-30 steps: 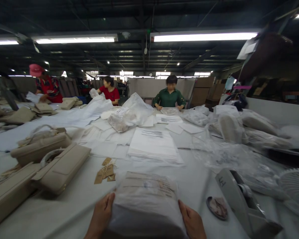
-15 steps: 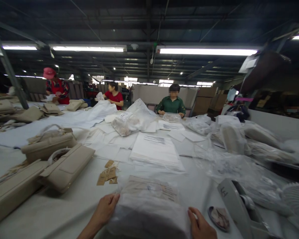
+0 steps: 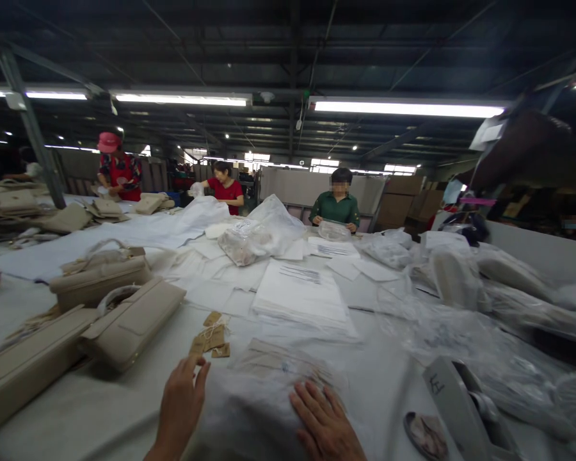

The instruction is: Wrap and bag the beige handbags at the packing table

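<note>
Clear plastic-wrapped white bundle [image 3: 264, 403] lying flat on the grey desk [image 3: 100, 410], right at the near edge, bottom cut off by the frame. Right hand [image 3: 324, 426] pressed palm-down on top, fingers spread apart, gripping nothing. Left hand [image 3: 180, 403] at the bundle's left side, fingers loosely together; contact with the wrap hard to tell. Brown paper tags [image 3: 211, 334] just beyond. Beige leather handbags [image 3: 125, 320] to the left. Grey tape dispenser [image 3: 461, 410] at right, partly cut off.
</note>
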